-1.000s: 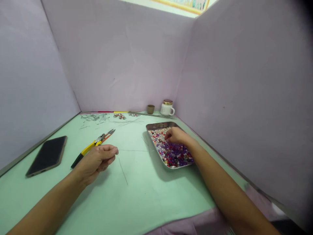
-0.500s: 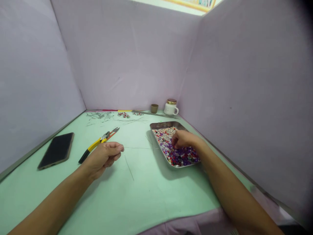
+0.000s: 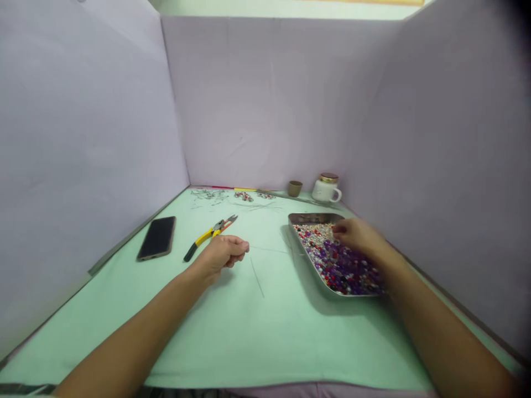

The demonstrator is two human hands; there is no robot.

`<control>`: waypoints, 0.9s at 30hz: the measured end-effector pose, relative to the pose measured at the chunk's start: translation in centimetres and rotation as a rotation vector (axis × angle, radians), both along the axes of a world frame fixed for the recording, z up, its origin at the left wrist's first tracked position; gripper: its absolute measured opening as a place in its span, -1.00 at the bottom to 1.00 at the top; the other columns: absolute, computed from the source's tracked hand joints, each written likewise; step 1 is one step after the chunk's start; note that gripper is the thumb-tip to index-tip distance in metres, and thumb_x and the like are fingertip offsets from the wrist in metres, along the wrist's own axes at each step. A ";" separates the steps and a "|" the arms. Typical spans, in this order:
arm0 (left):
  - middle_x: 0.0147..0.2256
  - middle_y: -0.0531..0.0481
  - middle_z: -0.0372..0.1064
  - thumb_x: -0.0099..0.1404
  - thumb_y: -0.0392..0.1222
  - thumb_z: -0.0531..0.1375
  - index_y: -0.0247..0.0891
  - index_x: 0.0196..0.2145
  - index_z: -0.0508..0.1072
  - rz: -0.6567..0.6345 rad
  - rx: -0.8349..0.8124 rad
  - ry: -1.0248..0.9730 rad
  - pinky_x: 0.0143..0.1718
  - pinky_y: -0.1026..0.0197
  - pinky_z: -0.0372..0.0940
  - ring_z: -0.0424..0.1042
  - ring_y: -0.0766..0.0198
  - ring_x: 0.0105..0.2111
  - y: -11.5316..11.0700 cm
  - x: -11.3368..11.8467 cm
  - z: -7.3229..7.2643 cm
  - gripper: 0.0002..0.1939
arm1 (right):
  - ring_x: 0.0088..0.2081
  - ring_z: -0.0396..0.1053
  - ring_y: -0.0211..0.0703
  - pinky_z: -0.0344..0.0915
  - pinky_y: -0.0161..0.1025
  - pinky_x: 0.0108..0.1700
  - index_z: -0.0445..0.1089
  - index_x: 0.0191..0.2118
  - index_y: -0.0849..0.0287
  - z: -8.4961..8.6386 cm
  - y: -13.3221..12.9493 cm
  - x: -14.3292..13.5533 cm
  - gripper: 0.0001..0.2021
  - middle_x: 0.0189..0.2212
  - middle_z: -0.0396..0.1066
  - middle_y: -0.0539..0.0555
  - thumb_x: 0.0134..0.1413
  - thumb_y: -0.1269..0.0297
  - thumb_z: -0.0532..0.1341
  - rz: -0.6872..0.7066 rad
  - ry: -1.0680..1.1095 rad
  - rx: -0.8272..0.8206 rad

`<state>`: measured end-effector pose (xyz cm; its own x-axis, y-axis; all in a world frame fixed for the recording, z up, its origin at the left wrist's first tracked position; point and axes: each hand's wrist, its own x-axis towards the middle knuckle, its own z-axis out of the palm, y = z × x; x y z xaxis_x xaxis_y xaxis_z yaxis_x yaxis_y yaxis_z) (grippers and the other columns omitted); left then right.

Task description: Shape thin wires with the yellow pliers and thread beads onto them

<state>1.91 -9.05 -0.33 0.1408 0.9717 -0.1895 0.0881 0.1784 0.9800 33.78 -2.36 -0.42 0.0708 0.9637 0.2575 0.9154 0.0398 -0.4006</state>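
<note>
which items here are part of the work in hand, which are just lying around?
In use:
right hand in the beads
metal tray
left hand, fingers pinched, beside a thin wire

Lying about:
pliers
phone
small cup
lidded mug
bead and wire scraps

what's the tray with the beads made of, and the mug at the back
Tray: seemingly metal, likely stainless steel; its rim is grey and shiny. Mug: looks like glazed white ceramic, smooth and glossy, with a brownish lid of unclear material. Right hand rests among the beads.
</note>
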 end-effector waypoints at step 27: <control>-0.66 0.07 0.28 0.03 -0.22 0.17 -0.34 -0.60 0.33 0.293 0.347 -0.244 -0.65 0.39 0.01 0.15 0.49 -0.70 0.1 -1.1 1.5 -0.85 | -0.59 0.32 -0.43 0.27 -0.48 -0.58 0.38 -0.38 0.26 -3.4 -7.9 -15.1 -0.73 -0.50 0.39 -0.02 -0.34 0.35 0.37 0.388 1.705 -0.619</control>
<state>0.80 -8.99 1.12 -0.1470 0.9769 0.1550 -0.1560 -0.1777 0.9717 18.70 -10.23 -3.80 -0.3774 0.9046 -0.1983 -0.4673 -0.3709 -0.8025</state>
